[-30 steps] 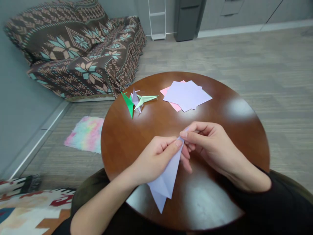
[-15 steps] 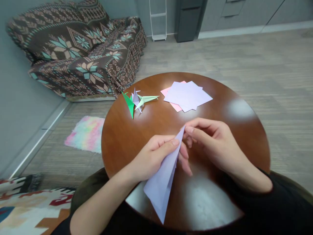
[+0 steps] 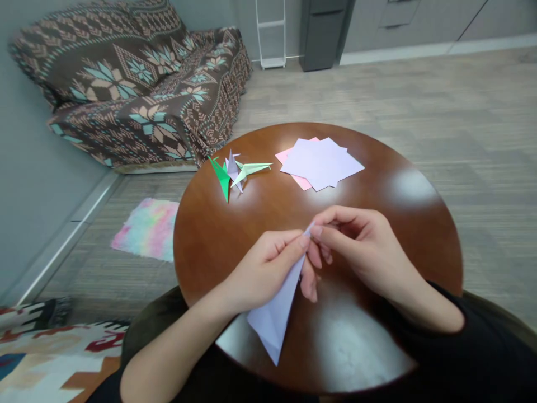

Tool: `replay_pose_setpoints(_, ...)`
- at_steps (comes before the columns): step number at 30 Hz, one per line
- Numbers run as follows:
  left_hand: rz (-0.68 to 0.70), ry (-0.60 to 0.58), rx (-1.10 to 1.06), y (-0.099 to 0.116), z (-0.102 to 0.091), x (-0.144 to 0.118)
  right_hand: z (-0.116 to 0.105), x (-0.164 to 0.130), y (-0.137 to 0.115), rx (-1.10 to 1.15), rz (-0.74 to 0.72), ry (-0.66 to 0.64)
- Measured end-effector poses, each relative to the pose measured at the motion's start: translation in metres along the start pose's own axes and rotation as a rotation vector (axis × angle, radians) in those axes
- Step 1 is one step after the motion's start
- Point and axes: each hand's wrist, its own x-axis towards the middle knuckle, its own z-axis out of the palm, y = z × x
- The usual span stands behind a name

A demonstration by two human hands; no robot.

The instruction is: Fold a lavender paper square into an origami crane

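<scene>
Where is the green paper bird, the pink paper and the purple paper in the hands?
green paper bird (image 3: 222,178): head view, on its long green wing.
pink paper (image 3: 300,181): head view, on its near corner.
purple paper (image 3: 274,316): head view, on its lower flap.

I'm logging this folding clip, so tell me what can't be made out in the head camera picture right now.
Head view:
- Tip of the folded lilac paper: covered where left hand and right hand pinch it.
- Sheets in the lilac and pink paper stack: overlapped, count unclear.
- Small folded paper figures: too small to tell their shapes.
- Near rim of the round brown wooden table: hidden by the arms.
</scene>
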Motion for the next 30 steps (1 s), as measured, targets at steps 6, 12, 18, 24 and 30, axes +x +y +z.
replay_pose_setpoints(6,0.072,0.038,0.166,0.004,0.002,0.000,0.002,0.001,-0.002,0.021,0.024,0.009)
replay_pose_setpoints(12,0.081,0.040,0.174,0.003,0.002,0.000,0.002,0.000,0.000,0.054,0.034,0.030)
replay_pose_setpoints(18,0.062,0.021,0.165,0.005,0.001,0.000,0.003,0.001,0.001,0.097,0.037,0.009)
replay_pose_setpoints(24,-0.012,0.021,0.071,0.001,0.001,-0.002,-0.012,0.007,0.007,0.078,-0.072,0.203)
replay_pose_setpoints(30,-0.024,-0.001,0.020,0.000,0.001,-0.001,-0.013,0.007,0.001,-0.049,-0.024,0.081)
